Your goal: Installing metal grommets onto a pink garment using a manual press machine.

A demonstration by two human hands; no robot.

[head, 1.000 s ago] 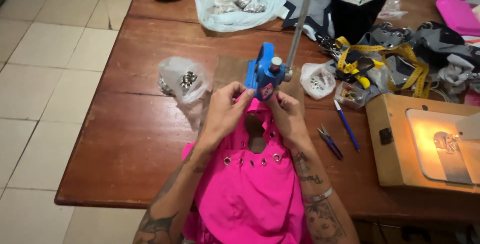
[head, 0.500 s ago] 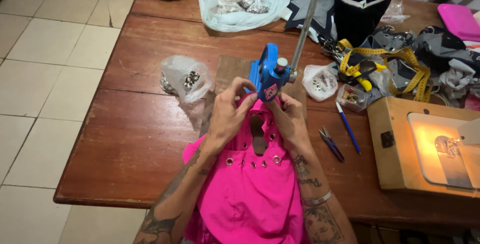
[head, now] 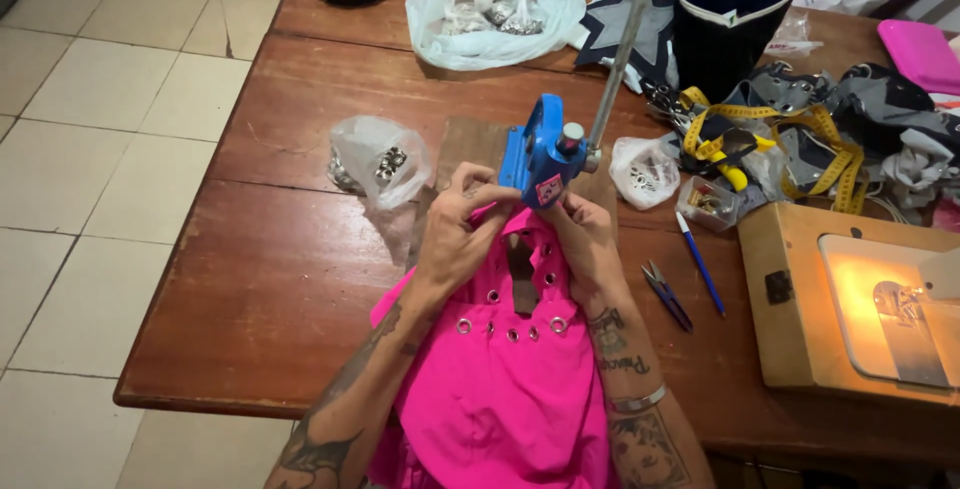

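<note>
A bright pink garment [head: 505, 389] with several metal eyelets lies on the wooden table [head: 290, 279] in front of me. My left hand [head: 455, 234] and my right hand [head: 588, 247] both pinch its upper edge and hold it under a blue hand press [head: 540, 152]. The press has a long metal lever [head: 622, 49] that rises toward the back. It stands on a small wooden board [head: 465, 139].
Clear plastic bags of metal eyelets [head: 378, 161] [head: 645, 171] flank the press; a bigger bag [head: 495, 7] lies behind. At right are a blue pen [head: 700, 261], small snips [head: 665, 296], yellow measuring tape [head: 790, 134], grey fabric, a dark blue bag [head: 728, 19] and a lit sewing machine [head: 880, 299].
My hands have shifted the pink fabric slightly under the press. Both hands keep their hold on it.
</note>
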